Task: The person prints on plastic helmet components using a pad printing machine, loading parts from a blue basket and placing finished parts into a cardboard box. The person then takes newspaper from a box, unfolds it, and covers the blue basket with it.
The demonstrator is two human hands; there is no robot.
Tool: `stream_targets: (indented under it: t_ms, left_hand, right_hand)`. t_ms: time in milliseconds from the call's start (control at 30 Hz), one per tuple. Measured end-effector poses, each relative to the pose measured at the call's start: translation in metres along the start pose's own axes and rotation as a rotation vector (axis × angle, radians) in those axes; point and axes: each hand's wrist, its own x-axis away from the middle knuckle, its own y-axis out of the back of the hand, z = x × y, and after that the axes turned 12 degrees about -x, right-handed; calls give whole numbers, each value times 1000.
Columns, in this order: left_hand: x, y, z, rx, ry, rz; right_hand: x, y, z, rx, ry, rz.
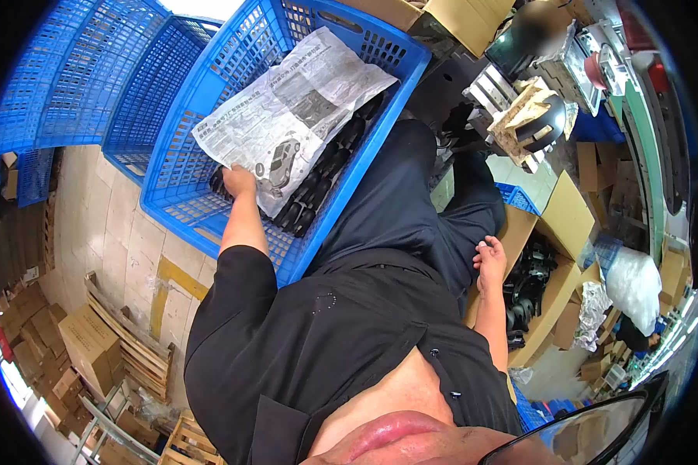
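Observation:
A large sheet of newspaper (pixel 295 108) lies over black molded parts (pixel 318 182) inside a blue plastic crate (pixel 159 186) at upper left. My left hand (pixel 239 182) reaches into the crate and pinches the paper's near left edge, close to some dark parts. My right hand (pixel 488 260) hangs at my right side, fingers loosely curled and apart, holding nothing I can see. Beside it stands an open cardboard box (pixel 554 310) with more black parts (pixel 529 283) in it.
More blue crates (pixel 77 77) stand at left. A machine (pixel 531 116) with a curved black part is ahead at right, beside a green-edged bench (pixel 644 155). Cardboard cartons (pixel 89 345) and wooden pallets (pixel 132 341) lie behind on the left. A plastic bag (pixel 634 283) is at far right.

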Motion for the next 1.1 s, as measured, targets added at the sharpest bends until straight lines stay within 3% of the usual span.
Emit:
stream_targets:
  t_ms: [400,700,1100]
  left_hand:
    - [60,-37,11,14,260,126]
    - [55,-42,20,32,406,68]
    - [69,-48,22,-3,280,146]
  right_hand:
    - [1,-10,1,89,-27,-39]
    - [-6,-18,4,134,-33,-74]
    - [-9,-20,4,141,-28,-86]
